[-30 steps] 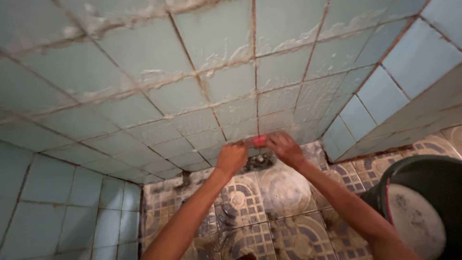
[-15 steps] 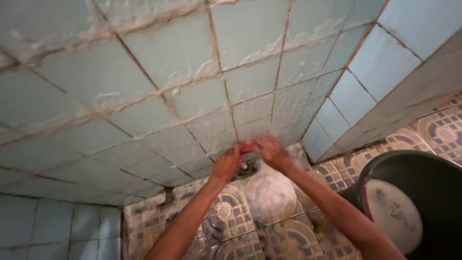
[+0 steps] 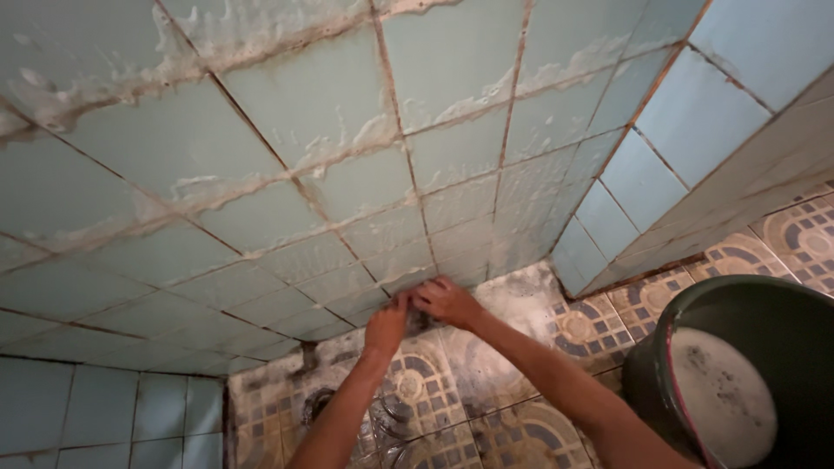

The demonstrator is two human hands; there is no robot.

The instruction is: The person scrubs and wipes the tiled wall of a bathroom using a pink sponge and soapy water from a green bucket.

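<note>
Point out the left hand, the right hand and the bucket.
left hand (image 3: pixel 386 326), head view, back of the hand.
right hand (image 3: pixel 445 301), head view, back of the hand.
bucket (image 3: pixel 641 382), head view, dark outer wall at its left side.

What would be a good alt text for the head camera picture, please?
Two bare hands, left hand and right hand, meet low against a pale green tiled wall streaked with white residue, just above a patterned tile floor. A dark round bucket with foamy water stands at the right.
</note>
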